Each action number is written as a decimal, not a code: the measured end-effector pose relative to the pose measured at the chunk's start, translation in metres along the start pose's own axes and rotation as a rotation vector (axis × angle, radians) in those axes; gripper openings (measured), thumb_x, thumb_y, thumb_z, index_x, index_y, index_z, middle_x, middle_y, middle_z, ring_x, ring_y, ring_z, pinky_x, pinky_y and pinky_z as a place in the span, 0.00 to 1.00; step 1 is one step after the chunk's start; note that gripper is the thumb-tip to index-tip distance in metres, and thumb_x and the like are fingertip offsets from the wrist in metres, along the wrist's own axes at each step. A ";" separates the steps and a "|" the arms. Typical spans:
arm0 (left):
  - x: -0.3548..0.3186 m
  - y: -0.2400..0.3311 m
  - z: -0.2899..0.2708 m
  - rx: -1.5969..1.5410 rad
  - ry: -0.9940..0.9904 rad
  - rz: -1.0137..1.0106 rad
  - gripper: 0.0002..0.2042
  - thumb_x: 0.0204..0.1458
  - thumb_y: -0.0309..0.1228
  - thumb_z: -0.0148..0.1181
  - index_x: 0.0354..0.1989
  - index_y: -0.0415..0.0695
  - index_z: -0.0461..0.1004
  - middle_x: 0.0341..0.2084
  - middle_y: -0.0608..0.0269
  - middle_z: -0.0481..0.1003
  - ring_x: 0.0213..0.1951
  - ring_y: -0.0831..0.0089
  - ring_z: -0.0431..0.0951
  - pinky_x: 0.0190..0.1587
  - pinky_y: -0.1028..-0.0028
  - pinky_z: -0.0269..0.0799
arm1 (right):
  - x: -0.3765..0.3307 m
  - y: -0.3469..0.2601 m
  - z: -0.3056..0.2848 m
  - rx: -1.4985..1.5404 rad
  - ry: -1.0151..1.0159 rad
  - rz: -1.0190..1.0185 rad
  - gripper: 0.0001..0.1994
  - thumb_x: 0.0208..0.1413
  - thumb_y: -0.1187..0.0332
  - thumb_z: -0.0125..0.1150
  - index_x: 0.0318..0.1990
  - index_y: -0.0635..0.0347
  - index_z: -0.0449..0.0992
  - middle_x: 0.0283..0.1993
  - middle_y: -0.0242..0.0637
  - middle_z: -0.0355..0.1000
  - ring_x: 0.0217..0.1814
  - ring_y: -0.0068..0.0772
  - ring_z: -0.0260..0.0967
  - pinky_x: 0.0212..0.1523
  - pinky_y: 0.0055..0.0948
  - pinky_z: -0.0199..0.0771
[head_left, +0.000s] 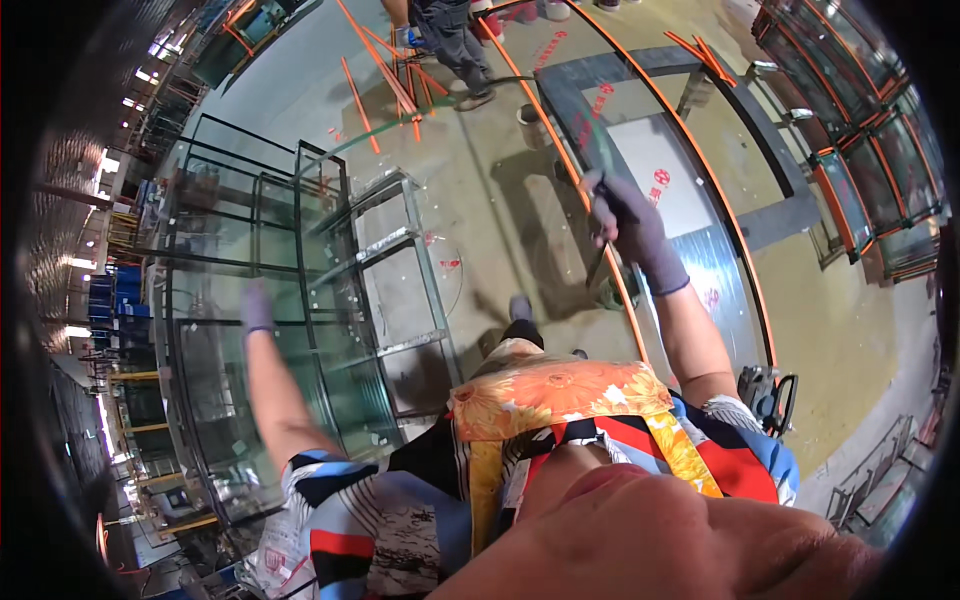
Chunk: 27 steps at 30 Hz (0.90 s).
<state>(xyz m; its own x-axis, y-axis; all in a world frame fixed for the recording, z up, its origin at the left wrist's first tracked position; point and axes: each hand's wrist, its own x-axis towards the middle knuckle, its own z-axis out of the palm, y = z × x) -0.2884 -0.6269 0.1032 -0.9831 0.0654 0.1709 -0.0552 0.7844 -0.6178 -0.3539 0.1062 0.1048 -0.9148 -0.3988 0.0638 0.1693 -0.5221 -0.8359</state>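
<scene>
Head view: person carrying a curved glass pane.
Right hand point(628, 228): gloved, fingers closed on the pane's point(480, 180) edge.
Left hand point(256, 307): gloved, behind glass; grip unclear.
Rack point(300, 290): beside left hand.

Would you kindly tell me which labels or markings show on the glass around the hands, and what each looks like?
Red round mark: on the large glass pane just right of the gloved right hand.
Red printed marking: farther up that pane, near its dark border.
Small red mark: on glass by the rack, right of the left hand.
</scene>
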 end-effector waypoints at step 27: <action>0.544 0.474 -0.005 -2.665 -0.634 -0.721 0.12 0.56 0.39 0.46 0.46 0.55 0.68 0.08 0.76 0.55 0.06 0.85 0.51 0.08 0.81 0.46 | 0.668 -0.006 -0.125 -0.513 0.274 0.341 0.17 0.58 0.65 0.41 0.56 0.44 0.59 0.24 0.27 0.66 0.13 0.13 0.50 0.20 0.22 0.63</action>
<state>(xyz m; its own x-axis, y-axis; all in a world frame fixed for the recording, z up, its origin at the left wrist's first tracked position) -0.8482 -0.2163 -0.0928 -0.8744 -0.0176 -0.4848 -0.4026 -0.5312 0.7455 -1.0121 -0.0627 0.0843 -0.9124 -0.2369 -0.3338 0.3315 0.0507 -0.9421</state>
